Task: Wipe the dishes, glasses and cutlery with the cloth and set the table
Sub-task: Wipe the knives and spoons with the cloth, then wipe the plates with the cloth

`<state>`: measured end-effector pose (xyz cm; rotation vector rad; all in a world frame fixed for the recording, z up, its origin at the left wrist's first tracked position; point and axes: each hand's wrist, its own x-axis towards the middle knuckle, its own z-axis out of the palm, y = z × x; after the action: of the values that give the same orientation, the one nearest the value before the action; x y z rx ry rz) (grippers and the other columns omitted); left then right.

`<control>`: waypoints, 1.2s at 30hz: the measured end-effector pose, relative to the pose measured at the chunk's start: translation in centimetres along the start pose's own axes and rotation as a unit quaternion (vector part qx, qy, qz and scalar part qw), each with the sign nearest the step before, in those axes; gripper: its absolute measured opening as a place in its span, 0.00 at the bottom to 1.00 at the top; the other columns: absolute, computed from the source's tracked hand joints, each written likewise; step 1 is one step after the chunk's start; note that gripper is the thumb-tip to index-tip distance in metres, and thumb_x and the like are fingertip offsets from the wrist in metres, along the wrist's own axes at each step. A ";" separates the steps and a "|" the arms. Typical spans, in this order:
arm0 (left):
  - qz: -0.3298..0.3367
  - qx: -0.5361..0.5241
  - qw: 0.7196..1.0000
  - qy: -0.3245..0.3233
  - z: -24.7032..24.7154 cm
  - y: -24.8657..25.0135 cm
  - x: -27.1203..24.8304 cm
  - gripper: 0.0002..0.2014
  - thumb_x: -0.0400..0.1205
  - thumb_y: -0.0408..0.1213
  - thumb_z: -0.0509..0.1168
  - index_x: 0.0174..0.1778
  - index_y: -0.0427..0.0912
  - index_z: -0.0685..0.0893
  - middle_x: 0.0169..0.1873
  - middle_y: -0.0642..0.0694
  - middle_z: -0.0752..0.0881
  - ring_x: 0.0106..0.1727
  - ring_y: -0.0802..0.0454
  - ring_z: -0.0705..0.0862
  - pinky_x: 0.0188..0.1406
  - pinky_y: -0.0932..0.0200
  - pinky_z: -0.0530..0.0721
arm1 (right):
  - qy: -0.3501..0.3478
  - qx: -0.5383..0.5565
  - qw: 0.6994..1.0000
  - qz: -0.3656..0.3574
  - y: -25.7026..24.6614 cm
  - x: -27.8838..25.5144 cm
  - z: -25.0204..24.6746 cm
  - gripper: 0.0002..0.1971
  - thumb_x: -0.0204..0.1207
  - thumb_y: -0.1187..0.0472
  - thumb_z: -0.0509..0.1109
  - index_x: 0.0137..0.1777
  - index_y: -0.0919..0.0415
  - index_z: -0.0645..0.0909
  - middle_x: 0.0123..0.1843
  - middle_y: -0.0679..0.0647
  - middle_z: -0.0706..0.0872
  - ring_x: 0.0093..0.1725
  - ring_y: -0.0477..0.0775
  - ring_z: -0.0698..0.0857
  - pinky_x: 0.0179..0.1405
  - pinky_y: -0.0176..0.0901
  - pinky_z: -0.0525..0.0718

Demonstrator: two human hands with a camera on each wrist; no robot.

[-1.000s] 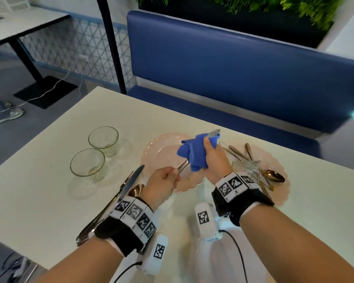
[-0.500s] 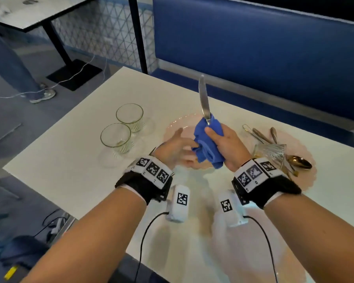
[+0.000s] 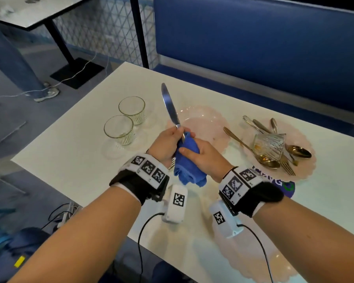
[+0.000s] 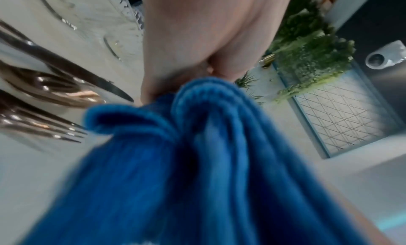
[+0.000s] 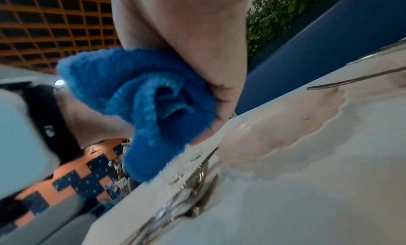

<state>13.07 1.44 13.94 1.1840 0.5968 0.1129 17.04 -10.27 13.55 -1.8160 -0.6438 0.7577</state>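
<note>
Knife [image 3: 170, 108]: blade up, above the counter [image 3: 74, 160]; your left grip [image 3: 166, 144] clamps its neck.
Cloth [image 3: 187, 160]: your right grip [image 3: 204, 155] wraps it round the handle, likely to wipe it.

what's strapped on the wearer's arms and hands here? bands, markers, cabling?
Bare forearms, no sleeves or gloves. Each wrist has a black band with white trim, topped by a white strip of square black-and-white markers. Under each hangs a white camera module bearing one marker, with a black cable.

Dim, soft-lit; wrist views blurred
</note>
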 end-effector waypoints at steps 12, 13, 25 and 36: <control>-0.035 0.318 0.947 -0.009 -10.2 -1.0 -3.5 0.13 0.83 0.44 0.59 0.49 0.40 0.86 0.39 0.52 0.84 0.39 0.55 0.78 0.47 0.62 0.74 | 0.024 0.105 0.986 0.126 1.9 -1.6 -7.5 0.18 0.81 0.56 0.64 0.67 0.65 0.77 0.58 0.61 0.86 0.55 0.58 0.85 0.56 0.49 0.82; -0.027 0.399 0.916 -0.037 -10.7 -1.7 -4.1 0.16 0.80 0.49 0.63 0.51 0.40 0.87 0.39 0.52 0.84 0.38 0.57 0.79 0.45 0.64 0.73 | 0.040 0.125 0.983 0.131 2.0 -1.6 -8.2 0.19 0.82 0.55 0.63 0.68 0.64 0.76 0.60 0.61 0.85 0.56 0.59 0.85 0.57 0.49 0.82; -0.030 0.593 0.804 -0.034 -11.1 -7.2 -5.3 0.05 0.77 0.33 0.70 0.47 0.41 0.82 0.37 0.51 0.80 0.44 0.53 0.79 0.42 0.68 0.73 | 0.091 0.126 0.975 0.159 2.6 -3.1 -10.1 0.21 0.81 0.52 0.64 0.69 0.63 0.75 0.65 0.63 0.84 0.63 0.64 0.83 0.66 0.60 0.80; -0.015 0.698 0.716 -0.021 -5.9 -4.7 -3.3 0.03 0.77 0.35 0.68 0.42 0.44 0.80 0.47 0.44 0.84 0.50 0.47 0.83 0.54 0.55 0.81 | 0.226 0.307 0.916 0.125 1.2 -5.9 -15.8 0.12 0.84 0.51 0.57 0.56 0.55 0.77 0.61 0.54 0.83 0.57 0.50 0.85 0.52 0.40 0.84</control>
<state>6.35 3.29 9.55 2.6446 0.6365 -0.5042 25.05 -24.47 18.06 -1.4129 0.1353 0.5837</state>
